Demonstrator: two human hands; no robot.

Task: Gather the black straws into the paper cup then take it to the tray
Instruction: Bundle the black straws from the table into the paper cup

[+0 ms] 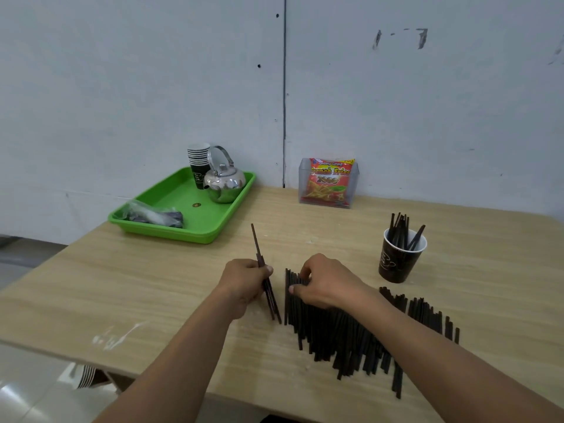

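Observation:
A wide spread of black straws [351,337] lies on the wooden table in front of me. My left hand [244,282] is shut on a small bunch of straws [258,248] that points away from me. Just to its right, my right hand [326,282] rests on the pile's left end, fingers curled over a few straws; whether it grips them is unclear. A dark paper cup [396,264] stands upright at the right with several straws in it. The green tray [171,230] sits at the far left of the table.
On the tray are a stack of paper cups [198,163], a steel kettle [224,181] and a plastic bag [152,215]. A clear holder with a red snack packet [329,184] stands against the wall. The table's [122,285] left edge drops off beside the tray.

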